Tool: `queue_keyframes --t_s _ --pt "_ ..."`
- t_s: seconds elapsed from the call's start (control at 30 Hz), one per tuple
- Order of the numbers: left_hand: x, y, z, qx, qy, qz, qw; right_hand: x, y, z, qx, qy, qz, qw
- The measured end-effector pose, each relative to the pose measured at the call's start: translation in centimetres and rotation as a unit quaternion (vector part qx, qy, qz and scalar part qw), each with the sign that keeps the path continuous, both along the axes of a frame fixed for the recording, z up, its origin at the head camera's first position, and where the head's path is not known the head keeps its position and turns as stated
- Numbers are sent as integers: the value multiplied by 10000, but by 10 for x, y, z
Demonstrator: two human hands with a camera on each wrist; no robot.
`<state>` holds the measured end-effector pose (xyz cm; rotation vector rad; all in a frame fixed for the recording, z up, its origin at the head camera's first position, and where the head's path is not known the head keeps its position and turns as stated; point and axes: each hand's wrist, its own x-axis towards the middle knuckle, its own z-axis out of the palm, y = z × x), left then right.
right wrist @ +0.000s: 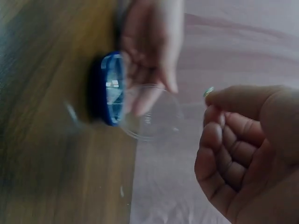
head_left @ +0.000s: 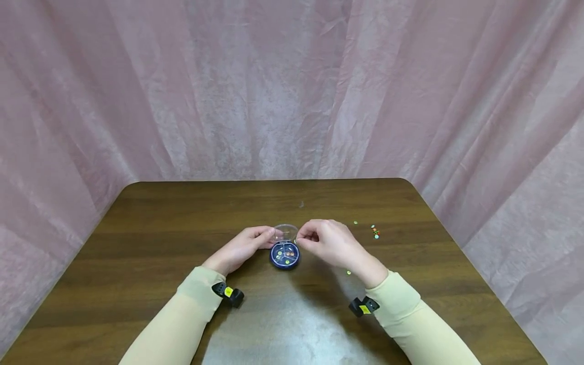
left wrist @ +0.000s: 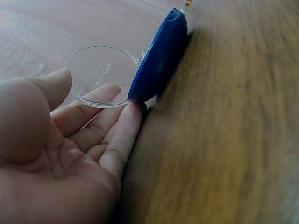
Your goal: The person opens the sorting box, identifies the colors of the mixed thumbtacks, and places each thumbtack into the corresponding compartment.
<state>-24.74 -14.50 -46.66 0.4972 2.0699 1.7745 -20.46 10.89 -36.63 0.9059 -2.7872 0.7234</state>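
A round blue pill case (head_left: 285, 255) lies on the table with its clear lid (head_left: 286, 232) raised. Inside, dividers split it into compartments, and several small coloured pieces lie there. My left hand (head_left: 243, 248) holds the lid at its left side, thumb on the near side and fingers behind; the little finger touches the blue base (left wrist: 161, 56) in the left wrist view. Just right of the lid is my right hand (head_left: 329, 243). Between its thumb and index finger it pinches a tiny green-yellow piece (right wrist: 208, 91), too small and blurred to identify.
Several small coloured pieces (head_left: 376, 232) lie in a loose group on the wooden table (head_left: 182, 213), right of my right hand. One greenish piece (head_left: 355, 222) lies apart behind it, another (head_left: 349, 272) under the right wrist. Pink curtain (head_left: 274, 101) hangs behind the table.
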Motion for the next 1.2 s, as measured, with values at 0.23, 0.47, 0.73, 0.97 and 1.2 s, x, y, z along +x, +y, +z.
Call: queue_keyframes --t_s 0.23,0.47,0.73,0.97,1.2 --pt "-1 1 -1 103 53 37 9999 -10 -29 -24 1260 1383 295 9819" --pt "-1 6 -2 309 25 -62 9995 -14 -44 -41 1704 1861 356 9670" --pt "0 8 -2 346 -22 -52 9994 -18 -50 -53 1891 2041 240 9602" --pt "1 7 -2 332 -35 -12 9994 -20 -53 -56 1982 2063 258 9579" --pt "-1 7 -1 234 25 -62 9997 -20 -53 -54 2001 2042 361 9576"
